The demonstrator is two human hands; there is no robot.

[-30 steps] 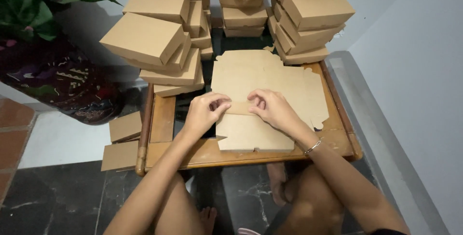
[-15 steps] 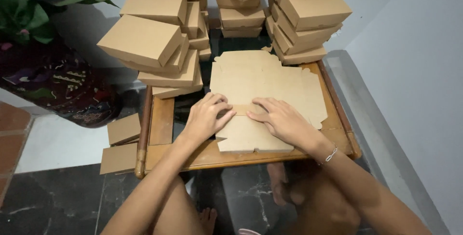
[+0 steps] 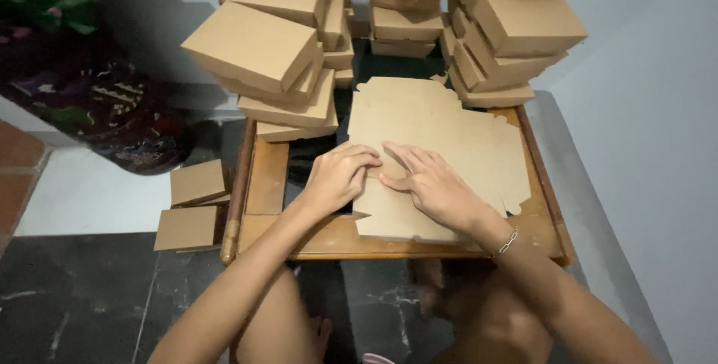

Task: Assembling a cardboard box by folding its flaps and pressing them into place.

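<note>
A stack of flat, unfolded brown cardboard box blanks (image 3: 449, 132) lies on a small wooden table (image 3: 269, 177). My left hand (image 3: 340, 177) rests on the left edge of the top blank, fingers curled over a flap. My right hand (image 3: 430, 184), with a thin chain bracelet at the wrist, lies flat on the blank just to the right, fingers spread and pointing left. The two hands nearly touch at the fingertips.
Tall stacks of folded brown cardboard boxes stand behind the table at left (image 3: 269, 50), centre (image 3: 404, 13) and right (image 3: 508, 28). Two small cardboard pieces (image 3: 191, 207) lie on the floor at left. A potted plant (image 3: 90, 95) stands far left. A grey wall (image 3: 651, 147) runs along the right.
Both hands have slid a little toward me and to the left edge of the top blank, the left fingers curling over the flap. The camera view has shifted slightly down.
</note>
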